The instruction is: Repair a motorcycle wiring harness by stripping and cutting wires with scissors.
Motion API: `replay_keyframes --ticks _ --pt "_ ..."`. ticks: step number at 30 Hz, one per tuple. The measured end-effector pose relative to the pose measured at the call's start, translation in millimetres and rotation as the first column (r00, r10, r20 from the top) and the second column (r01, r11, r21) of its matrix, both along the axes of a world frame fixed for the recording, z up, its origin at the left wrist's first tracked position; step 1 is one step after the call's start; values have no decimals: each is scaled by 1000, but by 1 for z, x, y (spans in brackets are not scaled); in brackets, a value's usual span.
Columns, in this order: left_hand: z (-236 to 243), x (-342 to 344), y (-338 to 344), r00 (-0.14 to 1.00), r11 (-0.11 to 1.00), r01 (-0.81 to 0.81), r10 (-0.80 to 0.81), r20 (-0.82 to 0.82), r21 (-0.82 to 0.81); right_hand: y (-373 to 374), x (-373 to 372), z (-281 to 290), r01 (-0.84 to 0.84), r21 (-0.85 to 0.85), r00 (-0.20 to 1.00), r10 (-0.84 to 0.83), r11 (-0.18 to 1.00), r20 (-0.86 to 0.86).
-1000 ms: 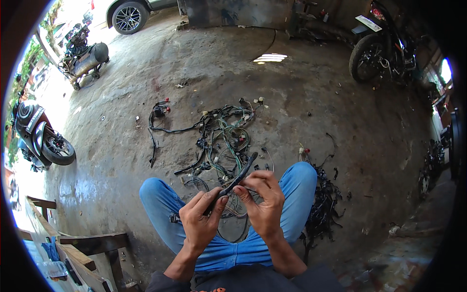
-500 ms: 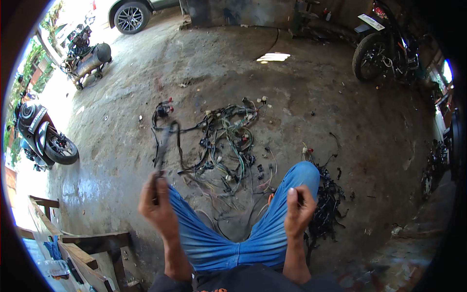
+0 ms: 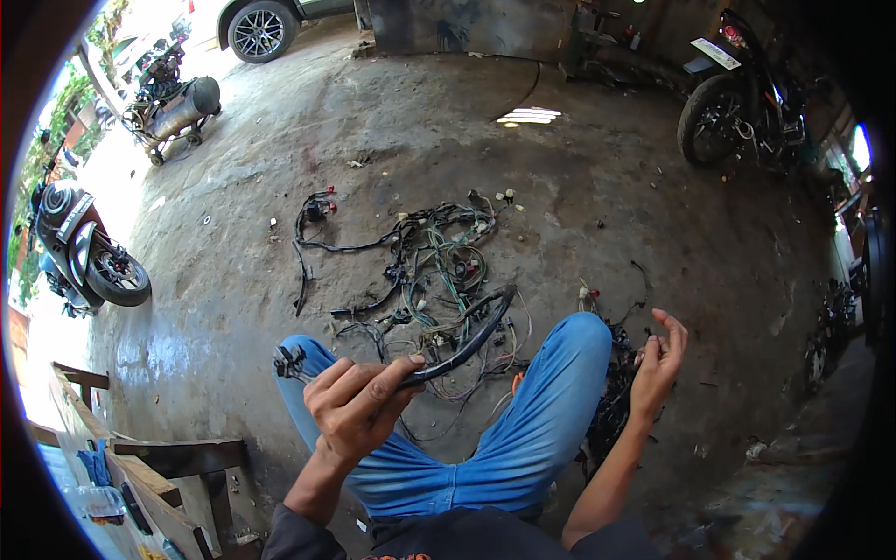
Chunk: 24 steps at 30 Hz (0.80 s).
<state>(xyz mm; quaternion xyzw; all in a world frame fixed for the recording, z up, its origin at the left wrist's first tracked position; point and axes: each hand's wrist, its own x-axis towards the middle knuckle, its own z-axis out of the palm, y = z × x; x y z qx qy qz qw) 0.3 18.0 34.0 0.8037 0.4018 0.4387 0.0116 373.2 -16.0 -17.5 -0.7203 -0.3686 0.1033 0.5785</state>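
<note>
My left hand (image 3: 355, 403) is closed around a thick black wrapped piece of wiring harness (image 3: 471, 347), whose long end slants up to the right over the floor. Small black connectors (image 3: 291, 360) stick out on the other side of that fist. My right hand (image 3: 659, 362) is raised past my right knee with its fingers apart, and I see nothing in it. Below it lies a heap of black strips (image 3: 611, 411), partly hidden by my leg and arm. A tangled wiring harness (image 3: 439, 252) with green and black wires and several connectors is spread on the floor ahead.
A wooden bench frame (image 3: 177, 457) stands close on my left. Between my legs, an orange-handled thing (image 3: 517, 383) shows beside my right thigh. Motorcycles (image 3: 93, 252) stand at left and far right (image 3: 723, 121), an air compressor (image 3: 182, 112) at far left, and a car wheel (image 3: 261, 33) behind.
My left hand has moved right and turned, swinging the black harness piece from pointing up to slanting right. My right hand has moved outward to the right and its fingers have opened.
</note>
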Motion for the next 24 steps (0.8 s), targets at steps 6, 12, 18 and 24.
replay_keyframes --ticks 6,12,18,24 --pt "15 -5 11 981 978 119 -90 -171 171 -42 58 -62 162 -316 899 -8 935 438" --pt "20 1 22 932 930 249 -154 -329 270 -47 17 -38 281 -7 847 -245 960 471" --pt "29 -7 24 890 866 290 -88 -447 407 -28 -3 9 254 -163 963 -265 953 -47" --pt "29 -10 24 871 825 322 -64 -488 466 -19 -69 51 -558 72 749 465 826 471"
